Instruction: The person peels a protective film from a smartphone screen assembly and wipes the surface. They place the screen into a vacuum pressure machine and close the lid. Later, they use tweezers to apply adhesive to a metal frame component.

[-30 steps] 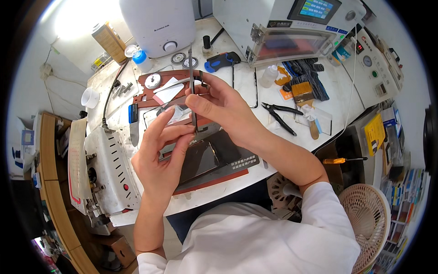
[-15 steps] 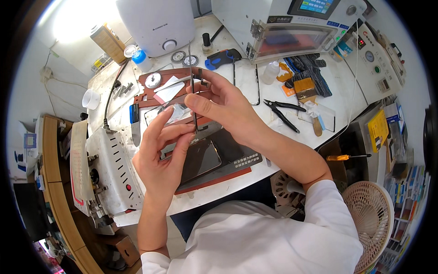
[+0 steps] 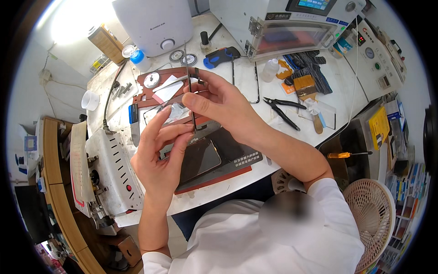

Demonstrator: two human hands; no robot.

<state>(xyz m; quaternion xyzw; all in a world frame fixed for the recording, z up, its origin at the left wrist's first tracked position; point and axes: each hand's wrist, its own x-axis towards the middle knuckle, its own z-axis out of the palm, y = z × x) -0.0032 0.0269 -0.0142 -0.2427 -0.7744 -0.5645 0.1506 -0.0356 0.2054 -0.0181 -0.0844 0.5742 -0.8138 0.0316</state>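
Both my hands hold a thin, flat panel (image 3: 188,64) upright and nearly edge-on, so its faces hardly show. It looks like a phone screen, and a short dark ribbon-like strip (image 3: 196,75) stands out from its upper right side. My left hand (image 3: 157,157) pinches the lower end between thumb and fingertips. Higher up, my right hand (image 3: 226,100) grips it with the thumb in front and the fingers curled behind. Beneath them, a dark glass-faced rectangle (image 3: 198,160) lies on a dark work mat (image 3: 248,158).
Black-handled pliers (image 3: 285,113), a thin black frame (image 3: 258,86) and a brush (image 3: 305,86) lie to the right. A windowed machine (image 3: 292,39) stands at the back right. At the left edge sits a metal heating plate device (image 3: 114,169). A fan (image 3: 367,219) stands beside me.
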